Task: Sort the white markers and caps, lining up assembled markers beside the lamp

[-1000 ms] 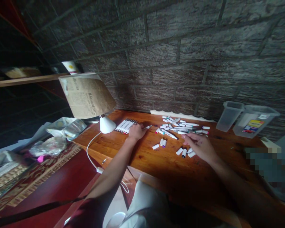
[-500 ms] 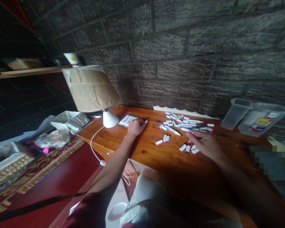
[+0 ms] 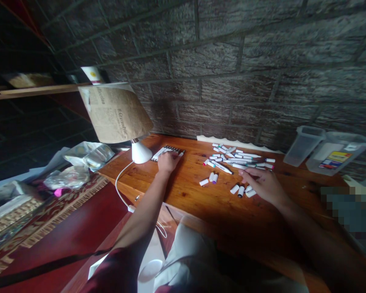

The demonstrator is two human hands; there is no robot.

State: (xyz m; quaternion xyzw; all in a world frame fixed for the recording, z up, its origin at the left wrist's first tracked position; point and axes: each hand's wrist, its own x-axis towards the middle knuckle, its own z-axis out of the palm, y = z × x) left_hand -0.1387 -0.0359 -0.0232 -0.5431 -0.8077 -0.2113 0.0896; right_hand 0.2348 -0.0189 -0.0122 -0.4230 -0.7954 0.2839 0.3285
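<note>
My left hand (image 3: 167,161) lies at the near end of a neat row of white markers (image 3: 166,151) beside the lamp. Its fingers curl over the rightmost marker (image 3: 181,152), which lies in line with the row. My right hand (image 3: 263,183) rests flat on the wooden desk (image 3: 195,199) with its fingers stretched out and nothing in them. It is just below a loose pile of white markers (image 3: 234,158) and next to several loose caps (image 3: 240,189). More caps (image 3: 210,178) lie between my hands.
A lamp with a newspaper-print shade (image 3: 117,114) and white base (image 3: 140,154) stands at the desk's left, and its cable (image 3: 122,191) trails off the edge. Two clear plastic containers (image 3: 303,145) (image 3: 337,156) stand at the right by the brick wall. Crumpled plastic bags (image 3: 87,154) lie at the left.
My left hand has carried a marker leftward and laid it against the right end of the row. My right hand has stayed by the caps.
</note>
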